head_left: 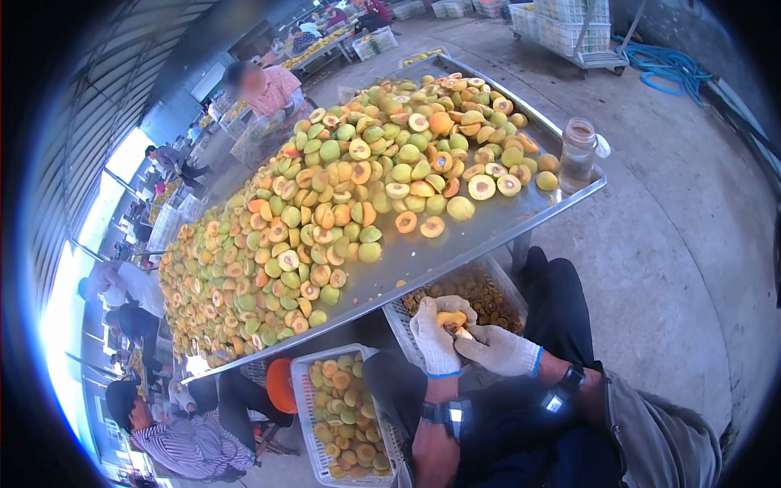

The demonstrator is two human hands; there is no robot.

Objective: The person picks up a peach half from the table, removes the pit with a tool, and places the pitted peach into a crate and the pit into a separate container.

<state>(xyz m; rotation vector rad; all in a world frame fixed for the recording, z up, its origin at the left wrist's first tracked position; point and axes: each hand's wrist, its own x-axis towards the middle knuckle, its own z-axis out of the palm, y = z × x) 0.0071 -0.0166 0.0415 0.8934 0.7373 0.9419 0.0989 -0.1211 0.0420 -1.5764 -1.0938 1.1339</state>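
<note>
Both my hands wear whitish gloves and meet above a white crate [397, 324] of brown pits, below the metal table's front edge. A yellow-orange fruit half [452, 319] rests in the curled fingers of my left hand [437, 337]. My right hand [498, 350] is closed beside it, around something small and pale at the fruit that I cannot make out. Halved green and orange fruits [325, 191] lie heaped on the metal table [464, 244] in front of me.
A glass jar [578, 159] stands at the table's right corner. A white basket of fruit halves [305, 407] and an orange container [281, 385] are at lower left. One person [272, 89] works across the table, another [187, 439] sits at lower left. Stacked crates [569, 24] stand behind.
</note>
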